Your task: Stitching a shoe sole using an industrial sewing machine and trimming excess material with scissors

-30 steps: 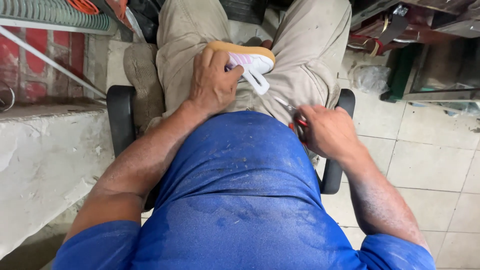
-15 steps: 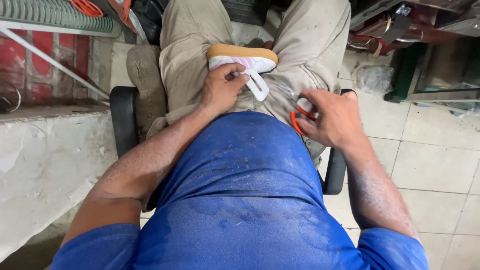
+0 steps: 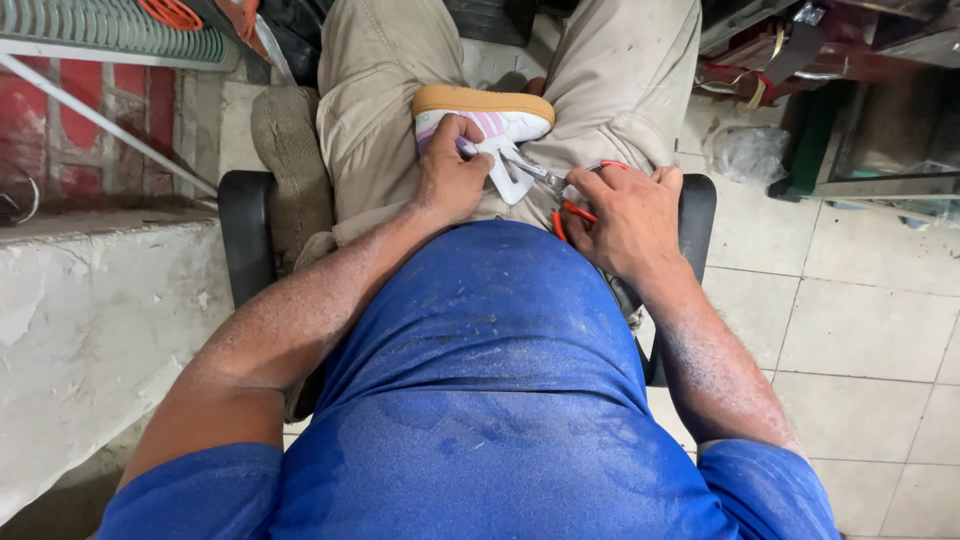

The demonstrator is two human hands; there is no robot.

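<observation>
**Shoe on the lap, scissors at its upper**

The white shoe [image 3: 497, 125] with a tan sole lies at twelve o'clock on the lap. The left hand [image 3: 450, 180] clasps its side, wrist bent forward. At three o'clock of it, the right hand [image 3: 625, 215] grips orange-handled scissors [image 3: 556, 186], blades touching the shoe.

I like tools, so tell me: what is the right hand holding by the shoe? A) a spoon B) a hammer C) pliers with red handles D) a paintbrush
C: the right hand grips pliers with red handles, their metal tip at the white shoe that the left hand steadies.
</observation>
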